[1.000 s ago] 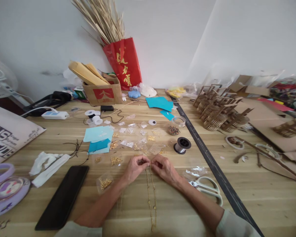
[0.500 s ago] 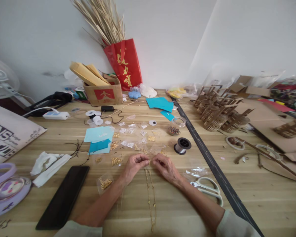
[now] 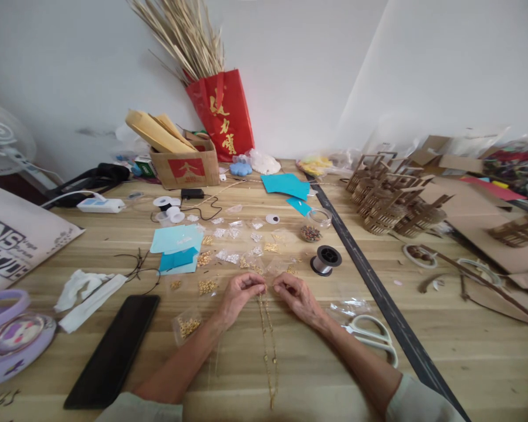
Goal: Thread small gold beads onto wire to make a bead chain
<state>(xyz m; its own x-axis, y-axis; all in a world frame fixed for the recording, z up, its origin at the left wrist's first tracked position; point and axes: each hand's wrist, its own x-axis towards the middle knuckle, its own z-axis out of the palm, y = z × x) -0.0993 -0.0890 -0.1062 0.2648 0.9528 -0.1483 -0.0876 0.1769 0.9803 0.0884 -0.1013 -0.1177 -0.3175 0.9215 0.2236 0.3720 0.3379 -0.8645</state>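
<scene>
A thin gold necklace chain [image 3: 264, 340] with small beads lies in a long narrow loop on the wooden table, its far end raised between my hands. My left hand [image 3: 243, 293] pinches that end between thumb and fingertips. My right hand [image 3: 295, 295] is just to the right, fingers curled and thumb against the forefinger; anything in its fingertips is too small to make out. Gold beads lie by my left hand in small piles [image 3: 207, 286] and in a clear bag [image 3: 188, 327]. White-handled scissors [image 3: 373, 335] rest beside my right forearm.
A black phone [image 3: 114, 351] lies left of my left arm. A wire spool [image 3: 325, 259] and a dish of brown beads [image 3: 311, 233] stand beyond my right hand. Blue cards [image 3: 176, 240] lie at left, small woven baskets [image 3: 391, 199] at right. A dark strip [image 3: 369, 275] crosses the table.
My right hand's fingertips have shifted very slightly away from the chain's end. My left hand stays at the chain almost unmoved.
</scene>
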